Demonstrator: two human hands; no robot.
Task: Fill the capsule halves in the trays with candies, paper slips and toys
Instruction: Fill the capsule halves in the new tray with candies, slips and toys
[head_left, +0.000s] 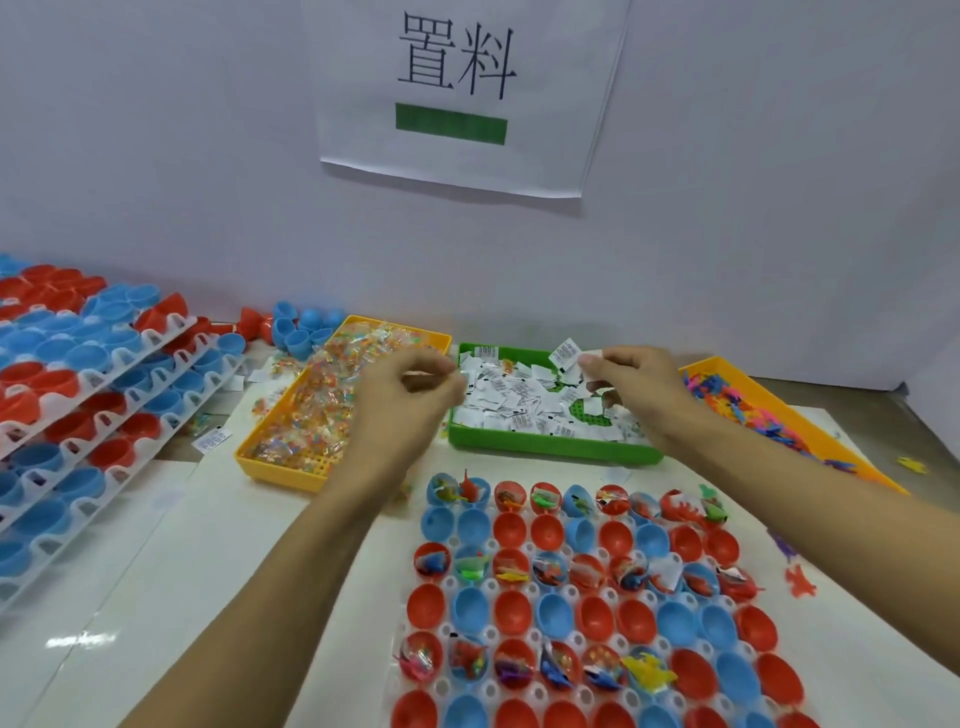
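Hands: two, both over the green bin (550, 449) of paper slips (519, 397).
Right hand (641, 387): pinched one slip (564, 353).
Left hand (410, 389): fingers curled together; contents unclear.
Bins: three, candies (317, 400) left, toys (748, 410) right.
Capsule tray (574, 592): nearest, alternate rows filled.

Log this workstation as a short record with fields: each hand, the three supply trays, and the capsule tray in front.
left hand: fingers curled, pinching paper slips, over the gap between two trays
right hand: holds a paper slip above the green tray
yellow tray: wrapped candies
orange tray: small plastic toys
capsule tray: red and blue halves, filled rows alternating with empty ones
left side: stacked trays of capsule halves
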